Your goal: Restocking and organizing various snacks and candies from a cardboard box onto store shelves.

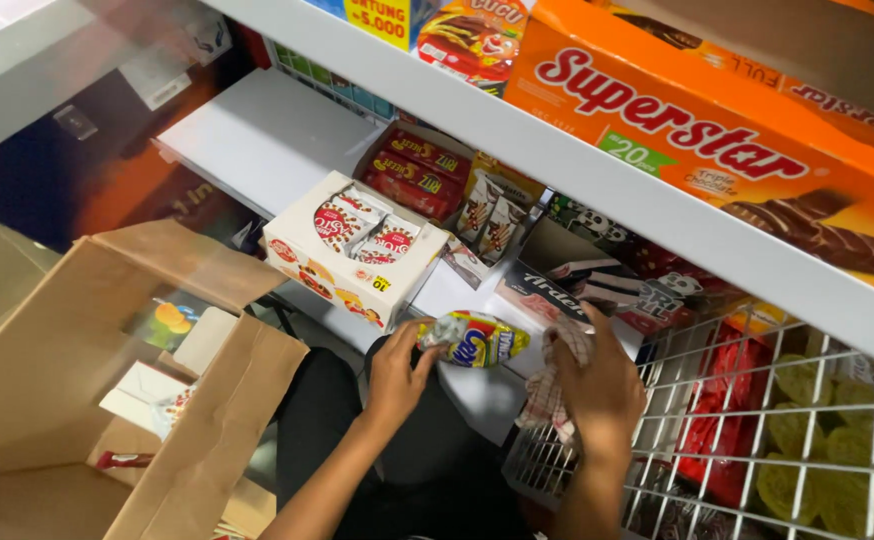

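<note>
Snack pack wipe at shelf front edge
Left hand (397,375) grips yellow snack packet (475,339); right hand (602,385) closed on checked cloth (554,385), beside wire basket (737,440).

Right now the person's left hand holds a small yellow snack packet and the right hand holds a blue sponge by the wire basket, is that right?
Not quite. In the head view the right hand holds a checked cloth, not a blue sponge. The left hand does hold the yellow snack packet, beside the wire basket.
</note>
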